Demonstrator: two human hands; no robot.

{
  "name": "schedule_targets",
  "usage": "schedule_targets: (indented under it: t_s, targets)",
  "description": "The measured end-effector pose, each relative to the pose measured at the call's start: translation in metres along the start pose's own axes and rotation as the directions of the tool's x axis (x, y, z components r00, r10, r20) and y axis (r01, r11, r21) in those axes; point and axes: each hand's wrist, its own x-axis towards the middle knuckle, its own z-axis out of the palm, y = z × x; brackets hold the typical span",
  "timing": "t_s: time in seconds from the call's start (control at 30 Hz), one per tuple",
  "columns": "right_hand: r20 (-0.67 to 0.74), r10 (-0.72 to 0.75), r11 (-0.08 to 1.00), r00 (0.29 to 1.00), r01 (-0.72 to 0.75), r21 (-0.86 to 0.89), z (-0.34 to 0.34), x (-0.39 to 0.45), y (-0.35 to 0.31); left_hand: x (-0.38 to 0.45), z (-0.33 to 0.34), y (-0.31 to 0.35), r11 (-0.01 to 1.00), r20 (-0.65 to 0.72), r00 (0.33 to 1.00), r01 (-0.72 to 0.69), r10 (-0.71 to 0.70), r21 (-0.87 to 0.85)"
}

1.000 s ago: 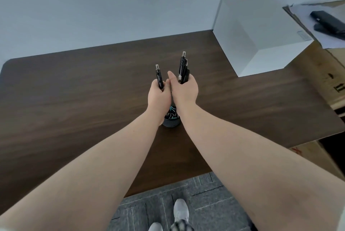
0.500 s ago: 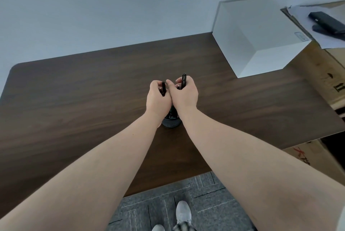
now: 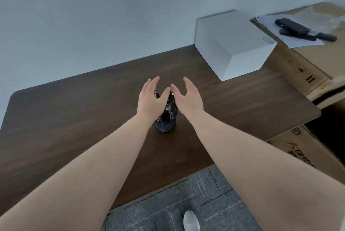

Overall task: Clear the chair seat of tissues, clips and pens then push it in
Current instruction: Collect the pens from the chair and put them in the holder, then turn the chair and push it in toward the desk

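A dark round pen holder (image 3: 165,127) stands in the middle of the brown wooden table (image 3: 74,118). Several black pens (image 3: 171,108) stick up out of it. My left hand (image 3: 151,100) hovers just above the holder's left side with fingers spread and nothing in it. My right hand (image 3: 187,98) is above the holder's right side, also open and empty. The hands partly hide the holder's top. The chair, the tissues and the clips are out of view.
A white box (image 3: 233,47) sits at the table's back right corner. Cardboard boxes (image 3: 302,73) stand to the right, with papers and black devices (image 3: 293,27) on top. Grey carpet (image 3: 168,208) and my shoe (image 3: 190,220) show below the table's front edge.
Both hands lowered the black pens into the holder, then let go and spread their fingers. The pens now stand in the holder.
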Motion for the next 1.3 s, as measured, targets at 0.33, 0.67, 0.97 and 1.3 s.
schedule_targets:
  t_s: [0.33, 0.67, 0.97, 1.3]
  targets:
    - [-0.159, 0.153, 0.954, 0.975, -0.188, -0.235, -0.108, -0.074, 0.059, -0.052, 0.051, 0.063, 0.971, 0.327, 0.932, -0.203, 0.154, 0.122]
    - [-0.420, 0.436, 0.834, 0.796, -0.532, -0.142, -0.263, -0.212, 0.181, -0.179, 0.196, 0.144, 0.877, 0.733, 0.637, -0.465, 0.240, 0.117]
    - [-0.613, 0.605, 0.682, 0.507, -0.727, 0.072, -0.386, -0.369, 0.300, -0.340, 0.343, 0.200, 0.752, 0.905, 0.334, -0.659, 0.265, 0.023]
    - [-0.681, 0.713, 0.491, 0.169, -0.813, 0.313, -0.474, -0.556, 0.414, -0.526, 0.464, 0.242, 0.633, 0.973, 0.033, -0.765, 0.227, -0.122]
